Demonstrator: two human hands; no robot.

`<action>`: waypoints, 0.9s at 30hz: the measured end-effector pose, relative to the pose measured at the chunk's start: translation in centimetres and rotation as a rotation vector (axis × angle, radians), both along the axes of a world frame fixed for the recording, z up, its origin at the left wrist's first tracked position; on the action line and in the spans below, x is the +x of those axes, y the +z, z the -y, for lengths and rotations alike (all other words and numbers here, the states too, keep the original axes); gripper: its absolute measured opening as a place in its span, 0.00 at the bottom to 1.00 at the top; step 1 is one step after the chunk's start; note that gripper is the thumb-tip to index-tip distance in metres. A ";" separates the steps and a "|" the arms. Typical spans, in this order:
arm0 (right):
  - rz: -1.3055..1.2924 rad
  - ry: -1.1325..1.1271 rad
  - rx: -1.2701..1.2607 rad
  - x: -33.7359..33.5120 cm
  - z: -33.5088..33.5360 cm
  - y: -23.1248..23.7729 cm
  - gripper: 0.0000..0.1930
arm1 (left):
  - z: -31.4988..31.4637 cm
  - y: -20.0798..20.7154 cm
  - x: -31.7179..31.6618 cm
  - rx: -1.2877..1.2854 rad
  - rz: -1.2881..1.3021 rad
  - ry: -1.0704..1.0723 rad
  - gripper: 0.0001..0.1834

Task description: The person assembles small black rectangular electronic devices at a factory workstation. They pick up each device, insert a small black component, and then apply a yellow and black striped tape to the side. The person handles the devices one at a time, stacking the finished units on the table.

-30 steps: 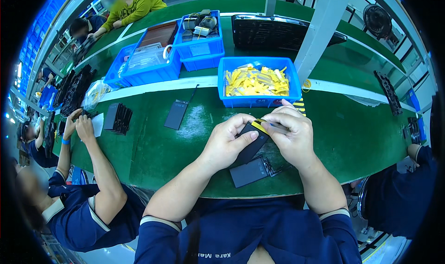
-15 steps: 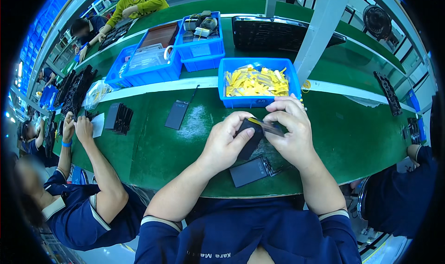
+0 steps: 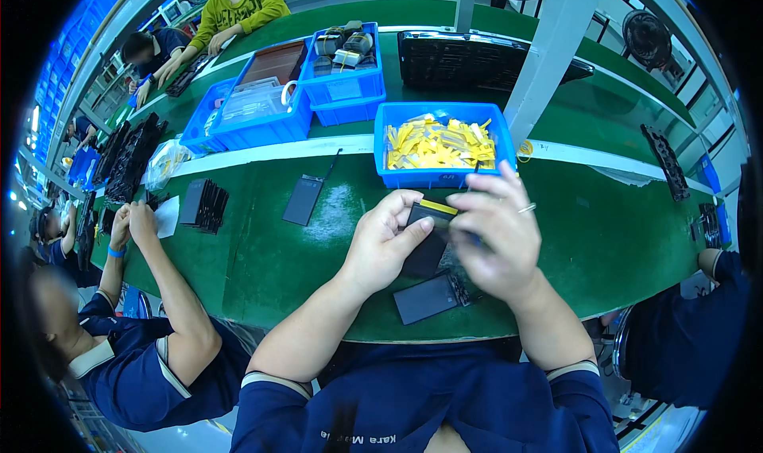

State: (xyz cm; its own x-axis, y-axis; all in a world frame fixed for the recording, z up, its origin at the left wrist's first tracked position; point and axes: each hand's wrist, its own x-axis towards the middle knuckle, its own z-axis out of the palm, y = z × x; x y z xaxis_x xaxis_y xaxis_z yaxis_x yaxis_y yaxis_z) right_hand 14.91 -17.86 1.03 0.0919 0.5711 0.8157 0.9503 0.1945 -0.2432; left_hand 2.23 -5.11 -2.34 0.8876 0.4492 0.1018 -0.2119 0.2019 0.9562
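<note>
My left hand (image 3: 383, 238) is closed on a flat black battery (image 3: 426, 250), thumb on the near side and fingers behind. A yellow strip (image 3: 438, 207) lies along its upper edge. Close on the right is my right hand (image 3: 501, 234), its fingers smeared by motion; whether they hold anything is unclear. Below both hands, another flat black battery (image 3: 427, 299) with a dark cable end rests on the green table (image 3: 572, 254). Just beyond my hands stands a blue bin (image 3: 429, 180) full of yellow strips (image 3: 437, 143).
Left of my hands lies a black battery (image 3: 302, 200) with a thin lead, then a row of black batteries (image 3: 204, 204). Blue crates (image 3: 266, 127) stand farther back. A white post (image 3: 552, 56) rises behind the bin. A co-worker's hands (image 3: 133, 222) work at left.
My right hand has come off the held battery's edge, and its fingers have spread and blurred. The dark strip it pinched is no longer plain. The yellow strip now faces me more fully.
</note>
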 end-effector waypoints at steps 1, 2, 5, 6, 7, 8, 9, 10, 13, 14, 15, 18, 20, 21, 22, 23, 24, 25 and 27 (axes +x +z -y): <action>-0.001 0.035 -0.051 -0.6 0.0 0.0 0.13 | -0.1 -0.1 0.1 -0.053 0.033 -0.015 0.13; 0.030 0.029 -0.058 -0.6 -0.3 -0.6 0.12 | -0.1 -0.1 0.1 -0.042 0.048 -0.012 0.13; 0.010 -0.016 -0.033 -0.5 -0.4 -0.9 0.12 | -0.1 -0.1 0.1 0.044 0.066 0.010 0.14; -0.015 -0.025 -0.034 -0.5 -0.4 -0.7 0.12 | 0.0 -0.1 0.0 0.107 0.054 0.031 0.14; -0.040 -0.033 -0.035 -0.6 -0.3 -0.6 0.13 | 0.0 -0.2 -0.1 0.171 0.041 0.052 0.14; -0.045 -0.030 -0.052 -0.5 -0.3 -0.5 0.13 | 0.0 -0.3 -0.2 0.234 0.028 0.072 0.14; -0.051 -0.030 -0.069 -0.2 -0.3 -0.4 0.13 | 0.1 -0.3 -0.1 0.334 0.016 0.099 0.15; -0.057 -0.030 -0.086 0.0 -0.2 -0.2 0.13 | 0.3 0.0 -0.3 0.382 0.001 0.119 0.15; -0.035 0.030 -0.165 0.7 0.3 0.4 0.13 | 0.9 1.6 -0.7 0.477 -0.036 0.135 0.18; -0.024 0.047 -0.182 0.7 0.4 0.5 0.13 | 0.8 1.7 -0.8 0.474 -0.043 0.114 0.18; -0.009 0.027 -0.147 0.6 0.4 0.7 0.13 | 0.7 1.8 -0.9 0.470 -0.051 0.095 0.19; 0.032 -0.024 -0.054 0.0 0.4 0.9 0.14 | 0.2 1.0 -0.7 0.522 0.008 0.134 0.19; 0.052 -0.045 -0.007 -0.1 0.4 0.7 0.14 | 0.4 1.2 -0.6 0.524 0.006 0.153 0.19; 0.056 -0.044 0.014 -0.1 0.4 0.6 0.14 | 0.5 1.3 -0.7 0.525 0.005 0.163 0.19; 0.065 -0.028 -0.001 -0.1 0.4 0.5 0.14 | 0.4 1.3 -0.7 0.551 0.005 0.172 0.19; 0.074 -0.010 -0.017 -0.1 0.3 0.3 0.14 | 0.4 1.2 -0.8 0.576 0.005 0.182 0.19; 0.084 0.002 -0.034 0.0 0.3 0.2 0.14 | 0.3 1.2 -0.8 0.600 0.006 0.187 0.19; 0.078 0.008 -0.046 -0.1 0.2 0.2 0.14 | 0.5 1.2 -0.7 0.615 0.021 0.198 0.19; 0.077 0.001 -0.055 -0.1 0.1 0.0 0.14 | 0.7 1.2 -0.6 0.644 0.052 0.224 0.19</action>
State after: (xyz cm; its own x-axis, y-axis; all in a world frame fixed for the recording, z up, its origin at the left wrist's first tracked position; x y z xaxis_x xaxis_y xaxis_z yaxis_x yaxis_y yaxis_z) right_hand 14.83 -17.97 1.00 0.0296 0.6152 0.7878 0.9663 0.1841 -0.1801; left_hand 1.60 -5.85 -1.15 0.7671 0.4565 0.4507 -0.2314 -0.4583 0.8582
